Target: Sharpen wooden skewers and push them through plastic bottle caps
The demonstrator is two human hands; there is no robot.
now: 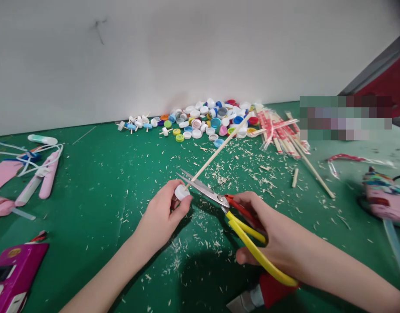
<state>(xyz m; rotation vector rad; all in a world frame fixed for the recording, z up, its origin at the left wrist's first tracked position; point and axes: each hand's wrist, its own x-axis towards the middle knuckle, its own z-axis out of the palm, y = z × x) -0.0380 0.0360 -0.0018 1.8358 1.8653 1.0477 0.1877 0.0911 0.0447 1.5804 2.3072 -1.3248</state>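
Note:
Between the thumb and fingers of my left hand (pixel 165 213) is a white bottle cap (pixel 182 192). A long thin wooden stick (pixel 221 148) rises from the cap and slants up to the right. My right hand (pixel 268 230) grips scissors (pixel 248 234) with one yellow and one red handle. The scissor blades are parted and lie around the stick, just above the cap. Whether they touch the wood I cannot tell. Beneath my right hand lies a red-handled tool with a flat metal end (pixel 247 301), partly hidden.
Many coloured bottle caps (pixel 215 123) pile against the wall, beside paper-wrapped sticks (pixel 281 132). Small caps with stick pieces (pixel 131 126) sit left of the pile. Wood shavings litter the green table (pixel 98 174). Pink glue guns (pixel 50 174) and a magenta box (pixel 19 274) lie left.

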